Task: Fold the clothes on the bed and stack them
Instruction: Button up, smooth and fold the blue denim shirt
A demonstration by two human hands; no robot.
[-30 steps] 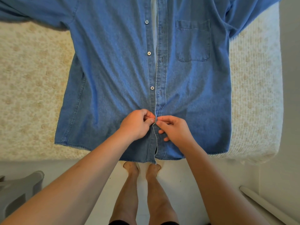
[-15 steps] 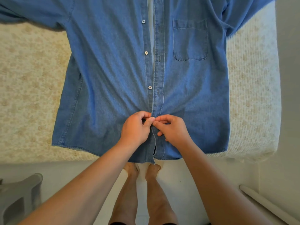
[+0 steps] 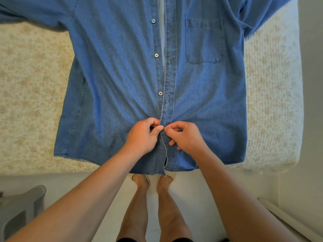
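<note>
Both hands, pinching shirt placket

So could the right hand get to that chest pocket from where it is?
Probably yes. The right hand pinches the denim shirt at its front opening, and the chest pocket lies flat farther up the same side, uncovered, with only bare cloth between them.

Bed with cream floral-patterned cover fills my view. Blue denim shirt lies flat on it, front up, hem overhanging near edge. Pale floor below; I see grey object standing lower left.
</note>
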